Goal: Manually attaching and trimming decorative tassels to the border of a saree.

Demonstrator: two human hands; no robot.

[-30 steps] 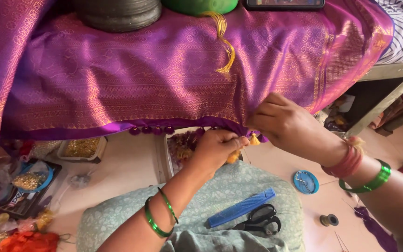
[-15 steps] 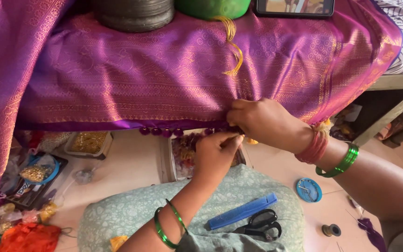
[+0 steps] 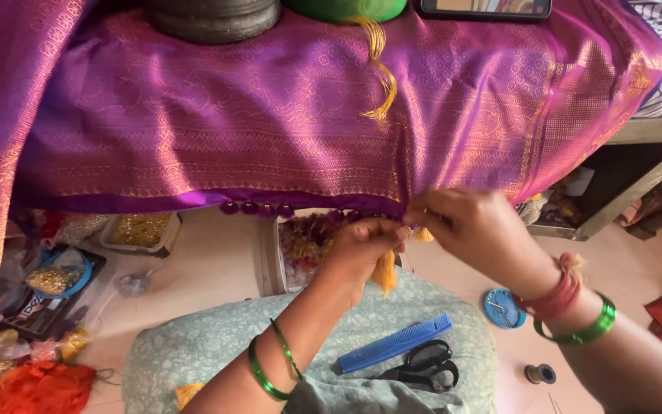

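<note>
A purple and gold woven cloth [image 3: 270,130] hangs over a raised surface, with small purple tassel balls [image 3: 258,208] along its lower hem. My left hand [image 3: 365,245] pinches a yellow thread tassel [image 3: 384,270] at the hem. My right hand [image 3: 476,230] grips the hem edge just beside it, fingers closed on the cloth. Both wrists wear green bangles. A loose strand of yellow thread [image 3: 379,73] lies on top of the cloth.
On my lap lies a green patterned cushion [image 3: 193,353] with a blue comb [image 3: 396,353] and black scissors [image 3: 423,368]. A blue round tin [image 3: 504,308] and a thread spool [image 3: 539,373] sit on the floor at right. Trays of beads [image 3: 139,230] and orange thread [image 3: 36,387] lie at left.
Both hands have shifted left along the hem and come closer together. The yellow tassel now hangs below my left hand.
</note>
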